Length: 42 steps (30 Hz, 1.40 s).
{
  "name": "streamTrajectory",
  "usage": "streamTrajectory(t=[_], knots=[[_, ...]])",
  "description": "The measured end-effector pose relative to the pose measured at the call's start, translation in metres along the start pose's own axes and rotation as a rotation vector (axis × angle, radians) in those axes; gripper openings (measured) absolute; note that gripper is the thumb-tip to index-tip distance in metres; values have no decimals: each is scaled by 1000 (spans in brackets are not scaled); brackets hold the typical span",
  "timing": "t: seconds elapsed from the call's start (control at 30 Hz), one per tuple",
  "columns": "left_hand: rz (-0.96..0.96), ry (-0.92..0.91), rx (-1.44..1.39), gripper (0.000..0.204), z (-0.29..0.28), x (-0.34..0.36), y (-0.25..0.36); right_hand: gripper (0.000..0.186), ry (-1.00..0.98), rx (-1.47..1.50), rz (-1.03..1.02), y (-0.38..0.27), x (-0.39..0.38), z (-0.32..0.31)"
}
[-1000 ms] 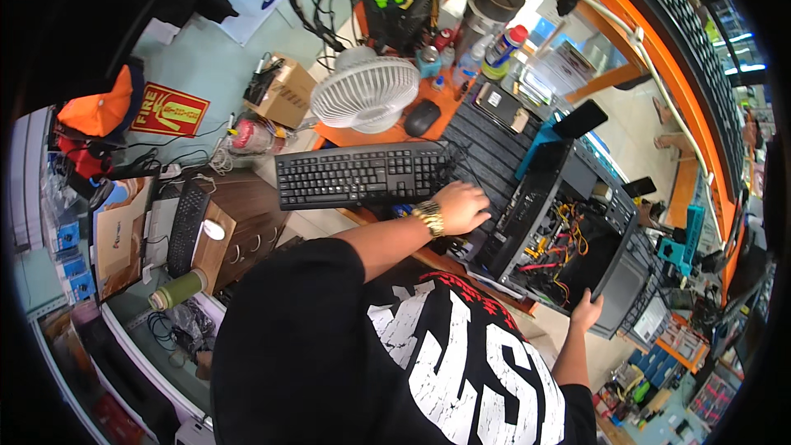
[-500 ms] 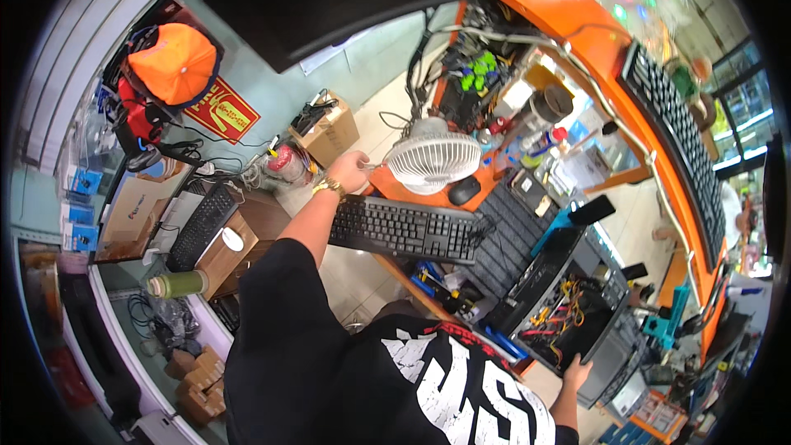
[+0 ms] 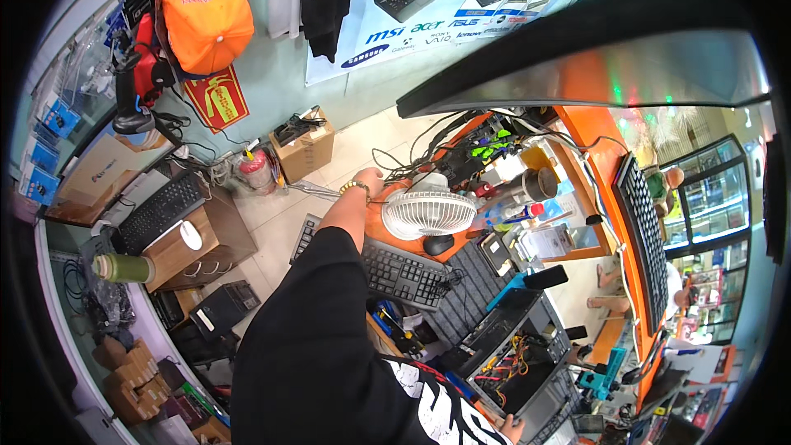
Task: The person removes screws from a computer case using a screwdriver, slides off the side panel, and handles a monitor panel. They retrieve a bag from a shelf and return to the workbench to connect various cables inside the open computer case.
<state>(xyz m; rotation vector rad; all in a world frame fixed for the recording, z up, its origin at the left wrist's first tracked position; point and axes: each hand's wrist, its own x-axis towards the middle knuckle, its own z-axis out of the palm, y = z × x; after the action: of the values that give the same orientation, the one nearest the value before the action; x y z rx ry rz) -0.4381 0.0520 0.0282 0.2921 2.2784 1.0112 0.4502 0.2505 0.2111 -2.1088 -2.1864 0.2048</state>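
Flanking hands | left: white fan, near | right: computer case, touching

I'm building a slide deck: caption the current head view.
Left hand beside a white fan, right hand at an open computer case.

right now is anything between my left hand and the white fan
Nothing visible stands between the left hand and the white fan beside it; whether they touch is unclear. The black keyboard lies under the forearm.

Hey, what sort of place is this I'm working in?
Probably a computer repair shop: there's an open computer case with coloured wires showing, a black keyboard on the desk, and a laptop poster on the wall.
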Motion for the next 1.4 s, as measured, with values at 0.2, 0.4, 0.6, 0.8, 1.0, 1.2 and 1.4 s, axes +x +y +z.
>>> streamTrajectory(t=[0.2, 0.4, 0.6, 0.8, 1.0, 1.2, 1.4], knots=[[52, 16, -1, 51, 17, 22, 11, 71, -88, -75, 12, -29, -15, -6], [76, 363, -75, 54, 9, 31, 30, 71, -131, -118, 8, -46, -15, -12], [184, -265, -91, 59, 35, 26, 55, 70, -155, -166, 79, -32, -42, -22], [251, -100, 110, 26, 14, 33, 41, 69, -178, -156, 40, -43, -25, -15], [213, 99, 137, 26, -26, 40, 9, 69, -186, -138, -17, -51, -5, -11], [252, 22, 22, 28, -32, 31, 0, 68, -203, -151, -10, -45, -11, -12], [298, 128, 167, 28, -53, 35, -13, 68, -234, -161, -56, -57, 2, -7]])
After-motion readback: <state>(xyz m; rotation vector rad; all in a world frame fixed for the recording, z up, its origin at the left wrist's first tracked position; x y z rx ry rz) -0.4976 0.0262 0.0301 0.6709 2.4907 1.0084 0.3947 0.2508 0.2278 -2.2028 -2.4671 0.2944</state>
